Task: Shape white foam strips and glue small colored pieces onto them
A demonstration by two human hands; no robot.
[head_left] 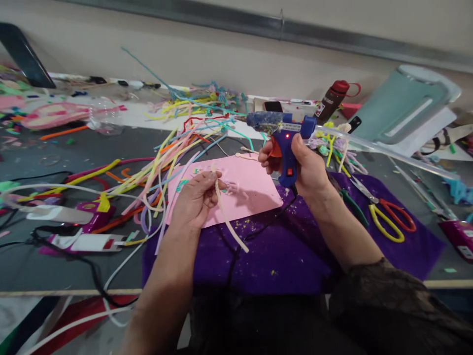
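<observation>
My left hand [201, 192] pinches a cream pipe cleaner [229, 224], whose upper part looks twisted and whose tail hangs down to the right. My right hand [305, 165] is closed around the handle of a blue glue gun [286, 148], fingers at its orange trigger. A red light glows on the gun, its nozzle points left, and a long clear glue stick [384, 148] sticks out of its back. Beneath my hands lies a pink sheet [258, 197] with small lilac and green pieces on it. The sheet rests on a purple cloth [281, 251].
Scissors [388, 209] with red and yellow handles lie at right. Loose pipe cleaners [173, 153] spread over the left and back. Two magenta-and-white devices [83, 241] with cables sit at left. A dark bottle [332, 101] and a pale green container [402, 108] stand at back right.
</observation>
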